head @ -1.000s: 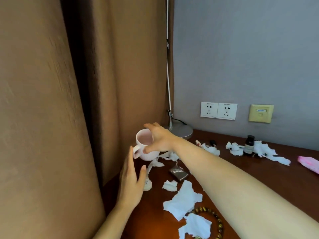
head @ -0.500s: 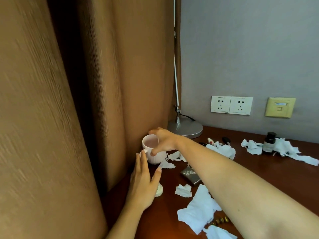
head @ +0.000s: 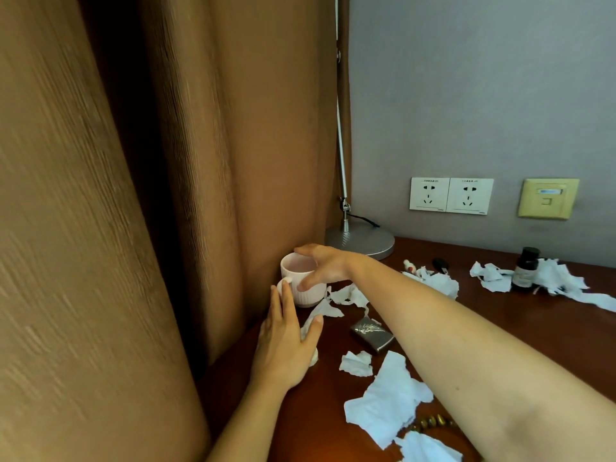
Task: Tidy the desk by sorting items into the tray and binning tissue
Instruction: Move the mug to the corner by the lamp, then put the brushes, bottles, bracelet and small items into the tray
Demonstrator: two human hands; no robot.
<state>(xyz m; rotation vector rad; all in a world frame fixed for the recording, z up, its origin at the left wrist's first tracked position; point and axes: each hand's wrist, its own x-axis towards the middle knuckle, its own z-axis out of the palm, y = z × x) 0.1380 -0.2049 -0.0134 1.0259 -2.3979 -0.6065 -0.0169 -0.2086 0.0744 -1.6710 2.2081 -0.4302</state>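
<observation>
A ribbed pink-white mug (head: pixel 311 295) stands on the dark wooden desk (head: pixel 533 311), close to the curtain. My right hand (head: pixel 325 265) hovers over its rim with fingers spread and fairly straight, the thumb touching the mug's front. Flat on the desk just before the mug lies my left hand (head: pixel 283 345), fingertips at the handle. Torn white tissue pieces (head: pixel 390 401) lie scattered over the desk. A silver lighter (head: pixel 371 333) sits beside my right forearm. No tray or bin is in view.
A brown curtain (head: pixel 166 195) hangs along the desk's left edge. A lamp base (head: pixel 361 241) stands at the back corner. A dark bottle (head: pixel 526 268) sits among more tissue (head: pixel 563 281) at the back right. A bead bracelet (head: pixel 433 421) shows at the front.
The mug was held above the desk and now stands on it by the curtain. My right hand has loosened over it; my left hand slid up to the handle.
</observation>
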